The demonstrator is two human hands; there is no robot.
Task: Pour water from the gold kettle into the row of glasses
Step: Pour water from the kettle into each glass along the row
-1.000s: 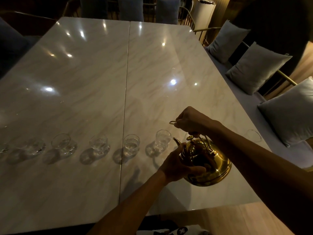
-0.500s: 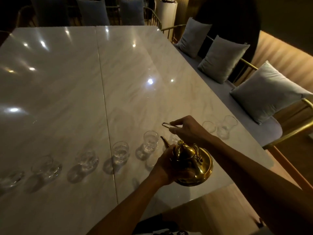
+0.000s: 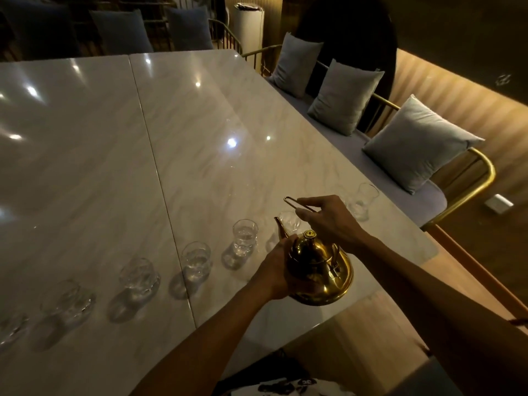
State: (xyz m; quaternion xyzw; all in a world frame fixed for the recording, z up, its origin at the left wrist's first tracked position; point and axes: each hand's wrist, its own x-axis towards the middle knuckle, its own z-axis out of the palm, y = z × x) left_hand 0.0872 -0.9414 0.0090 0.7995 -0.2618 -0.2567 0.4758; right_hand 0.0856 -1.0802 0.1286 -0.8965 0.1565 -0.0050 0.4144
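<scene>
The gold kettle point(image 3: 323, 272) hangs just above the marble table point(image 3: 200, 155) near its front right corner. My right hand point(image 3: 328, 221) grips its thin wire handle from above. My left hand point(image 3: 281, 270) cups the kettle's left side. The spout points up and left, its tip right beside a small clear glass point(image 3: 289, 221). A row of several glasses runs left from there, including one glass point(image 3: 244, 237), another glass point(image 3: 196, 261) and a third glass point(image 3: 138, 277). Another glass point(image 3: 363, 201) stands at the right end, behind my right hand.
A grey cushioned bench point(image 3: 400, 178) with a gold frame and several pillows runs along the table's right side. The table's front edge and right corner are close under the kettle. More cushioned chairs stand at the far end.
The view has swung to the right. The kettle and both hands have moved right along the row, from the earlier glass to the glass beside it, and the spout now sits by that one.
</scene>
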